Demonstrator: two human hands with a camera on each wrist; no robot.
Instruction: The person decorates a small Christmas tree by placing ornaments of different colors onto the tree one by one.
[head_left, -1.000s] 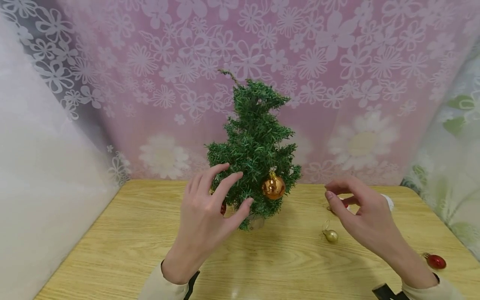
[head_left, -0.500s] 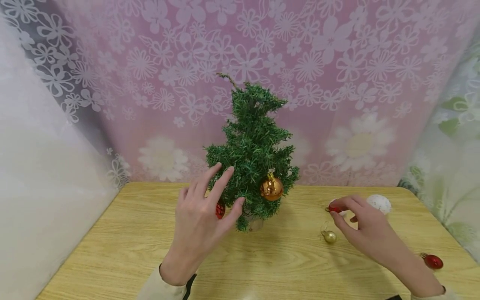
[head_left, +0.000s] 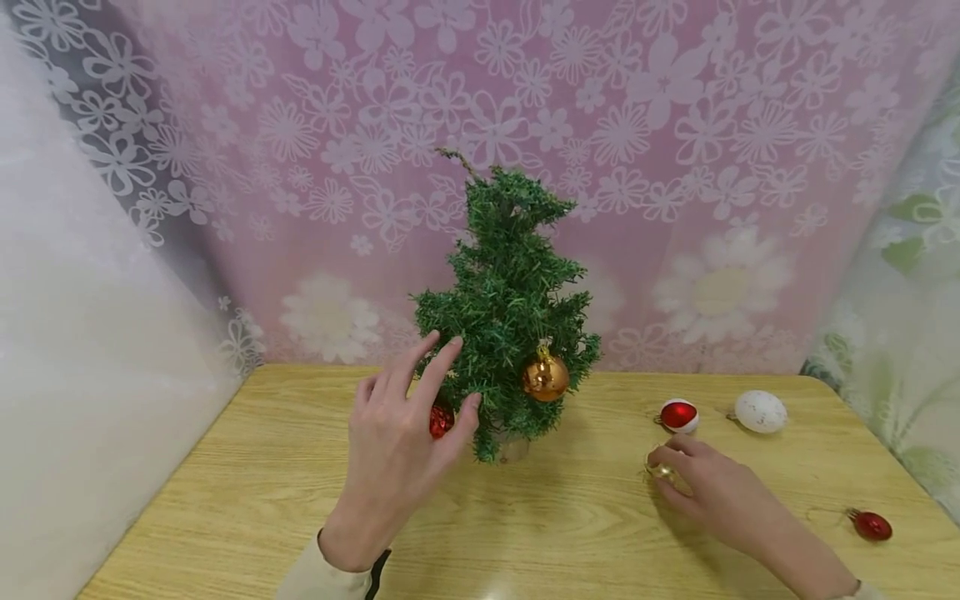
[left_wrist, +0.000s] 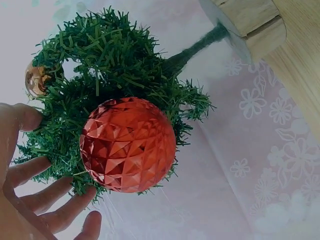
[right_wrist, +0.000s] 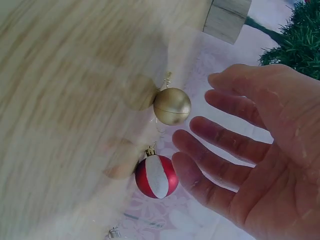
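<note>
A small artificial Christmas tree [head_left: 513, 292] stands on the table. A shiny copper ball ornament [head_left: 546, 379] hangs at its lower right; a red faceted ball [left_wrist: 129, 145] hangs at the lower left, partly hidden behind a hand in the head view. My left hand [head_left: 401, 454] is held with fingers spread beside the branches and holds nothing. Down at the table, my right hand [head_left: 716, 492] reaches over a small gold ball ornament [right_wrist: 172, 106], covering part of it in the head view. The right wrist view shows its fingers loosely spread, with a gap to the gold ball.
Right of the tree lie a red-and-white striped ball [head_left: 679, 415], a white speckled ball [head_left: 761, 412] and a dark red ornament [head_left: 872, 526] near the right edge. The wooden table [head_left: 247, 492] ends at a pink floral curtain [head_left: 360, 167] behind.
My right hand moves from above the red-and-white ball down to the gold ball, uncovering the red-and-white and white balls. My left hand shifts slightly left and down, still beside the tree.
</note>
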